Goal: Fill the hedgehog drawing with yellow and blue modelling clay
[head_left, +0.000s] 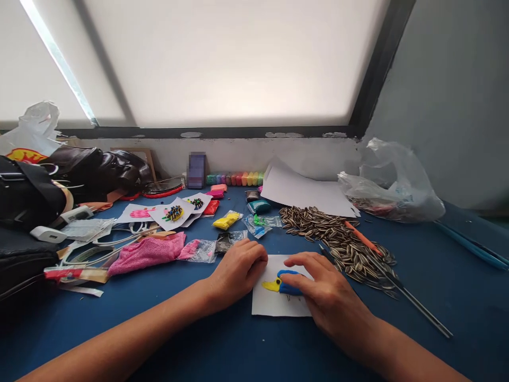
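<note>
A white sheet of paper lies on the blue table in front of me. On it is a flat clay bird with a blue body, a yellow beak and a black eye; a few short dark marks show below it. My right hand rests over the bird's right part, hiding it, with thumb and forefinger apart on either side of the blue clay. At the paper's upper left edge, my left hand is closed with its fingers curled; whatever may be in them is hidden.
Sunflower seeds are heaped at the right with an orange pen-like tool and a metal rod. Clay packets, including a yellow one, lie ahead. A pink cloth, finished cards and bags crowd the left.
</note>
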Motion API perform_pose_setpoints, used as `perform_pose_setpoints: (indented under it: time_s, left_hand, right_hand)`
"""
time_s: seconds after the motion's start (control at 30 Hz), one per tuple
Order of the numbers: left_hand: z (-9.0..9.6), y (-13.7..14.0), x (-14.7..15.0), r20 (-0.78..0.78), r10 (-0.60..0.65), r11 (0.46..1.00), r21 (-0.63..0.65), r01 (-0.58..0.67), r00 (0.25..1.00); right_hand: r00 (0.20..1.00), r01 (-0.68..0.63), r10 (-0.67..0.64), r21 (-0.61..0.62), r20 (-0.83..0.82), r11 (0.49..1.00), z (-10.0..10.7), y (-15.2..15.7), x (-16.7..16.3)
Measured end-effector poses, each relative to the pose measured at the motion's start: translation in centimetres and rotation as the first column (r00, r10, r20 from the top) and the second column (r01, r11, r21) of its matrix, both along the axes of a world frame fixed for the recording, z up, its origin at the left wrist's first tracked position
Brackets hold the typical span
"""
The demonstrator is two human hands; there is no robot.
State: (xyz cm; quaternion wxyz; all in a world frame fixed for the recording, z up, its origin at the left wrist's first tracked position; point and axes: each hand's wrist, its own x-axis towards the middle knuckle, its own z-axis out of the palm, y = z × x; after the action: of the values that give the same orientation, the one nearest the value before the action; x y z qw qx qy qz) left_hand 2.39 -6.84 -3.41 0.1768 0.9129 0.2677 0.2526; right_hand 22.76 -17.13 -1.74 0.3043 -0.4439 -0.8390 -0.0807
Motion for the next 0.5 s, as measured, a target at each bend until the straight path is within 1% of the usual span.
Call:
perform_pose_setpoints:
  time_s: [0.17,0.37,0.5]
  left_hand:
    - [-0.27,-0.08,0.1,-0.03,-0.012,0.997,0.082,0.015,0.999]
    - [-0.28,-0.09,0.13,-0.032,-0.019,0.994,0.105,0.023,0.999]
    - [-0.21,-0.09,0.13,-0.042,-0.028,0.992,0.126,0.034,0.999]
  right_hand:
    - [1.0,0.007,-0.007,0.008,0.006,1.0,-0.24,-0.13,-0.33]
    - [0.999,-0.001,0.001,-0.002,0.052,1.0,-0.13,-0.47,-0.43]
    - [0.997,0.022,-0.021,-0.018,0.078,1.0,-0.22,-0.32,-0.47]
